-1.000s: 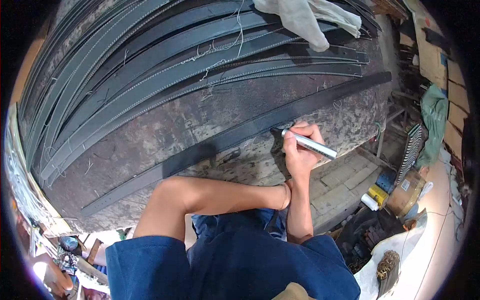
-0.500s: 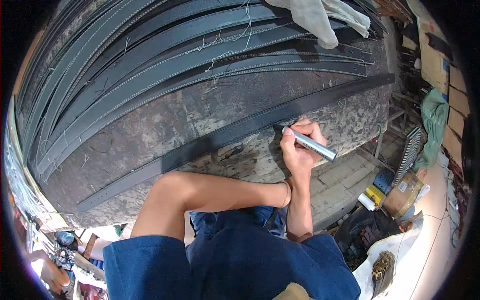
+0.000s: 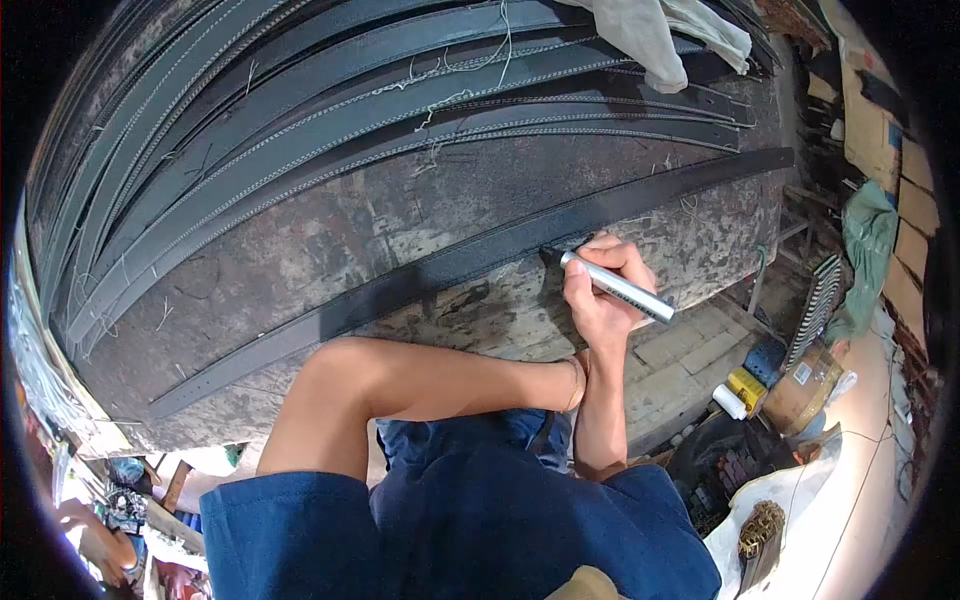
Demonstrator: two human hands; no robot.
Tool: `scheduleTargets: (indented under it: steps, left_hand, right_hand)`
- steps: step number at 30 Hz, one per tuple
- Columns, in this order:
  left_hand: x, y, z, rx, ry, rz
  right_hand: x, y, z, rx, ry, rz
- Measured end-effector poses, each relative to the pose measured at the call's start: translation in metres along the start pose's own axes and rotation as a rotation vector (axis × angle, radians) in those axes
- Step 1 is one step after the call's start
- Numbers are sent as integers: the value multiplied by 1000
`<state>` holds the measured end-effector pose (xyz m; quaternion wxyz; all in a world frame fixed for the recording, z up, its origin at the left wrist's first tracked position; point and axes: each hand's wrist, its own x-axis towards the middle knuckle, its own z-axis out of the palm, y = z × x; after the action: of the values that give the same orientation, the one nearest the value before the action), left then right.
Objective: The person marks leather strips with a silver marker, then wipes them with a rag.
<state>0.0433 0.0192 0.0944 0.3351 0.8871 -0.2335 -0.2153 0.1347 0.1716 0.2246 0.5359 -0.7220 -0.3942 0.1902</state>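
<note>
My right hand (image 3: 607, 295) is closed around a silver permanent marker (image 3: 625, 288). Its dark tip points left and meets, or nearly meets, the lower edge of a long dark strap (image 3: 450, 262). That strap, stitched along its edges with small holes near its left end, lies slantwise across a worn, stained worktable (image 3: 300, 235). My left forearm (image 3: 470, 382) crosses in front of my body below the strap. The left hand itself is hidden behind my right forearm.
Several grey-black straps (image 3: 330, 125) with white stitching and loose threads lie across the far side. A white cloth (image 3: 640, 45) rests on them at the top right. Beyond the table's right edge are a cardboard box (image 3: 805, 385), a yellow item (image 3: 747, 387) and a green sheet (image 3: 865, 235).
The marker tip has shifted slightly left along the strap's lower edge, still in my right hand. The whole view has moved a little. The left arm holds its place.
</note>
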Motion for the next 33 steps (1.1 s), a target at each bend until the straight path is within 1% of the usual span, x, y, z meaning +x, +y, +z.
scheduleTargets:
  steps: [3, 7, 10, 12, 13, 16, 17, 20, 21, 24, 28, 31, 33]
  left_hand:
    - [-4, -1, -10, 13, -26, -6]
    - [-6, 0, -26, 29, -60, -15]
    - [-13, -1, -36, 40, -86, -20]
    - [-19, -4, -42, 50, -102, -22]
    - [-16, -2, -48, 63, -110, -16]
    - [-22, 0, -60, 107, -131, 18]
    - [-20, 0, -66, 121, -139, 29]
    - [-34, -6, -72, 165, -166, 53]
    - [-30, 1, -79, 180, -175, 60]
    - [-39, 0, -87, 221, -199, 81]
    - [-42, 1, -102, 245, -230, 95]
    - [-39, 3, -101, 277, -261, 73]
    - [-46, 2, -115, 273, -275, 95]
  right_hand:
    - [1, -2, 2, -83, -11, -36]
    - [0, -1, 3, -98, -32, -101]
    - [-6, 12, -4, 254, 145, 65]
    - [-6, 22, -9, 423, 238, 78]
    - [-6, 24, -10, 434, 243, 18]
    - [-6, 19, -4, 337, 321, -39]
    - [-3, 20, -3, 316, 297, -145]
    - [-4, 18, -5, 326, 263, -145]
    - [-3, 16, -8, 319, 273, -151]
    - [0, 7, -21, 340, 406, 113]
    - [15, 13, -41, 184, 404, 160]
    - [16, 22, -43, 229, 405, 133]
    - [11, 27, -41, 302, 371, 161]
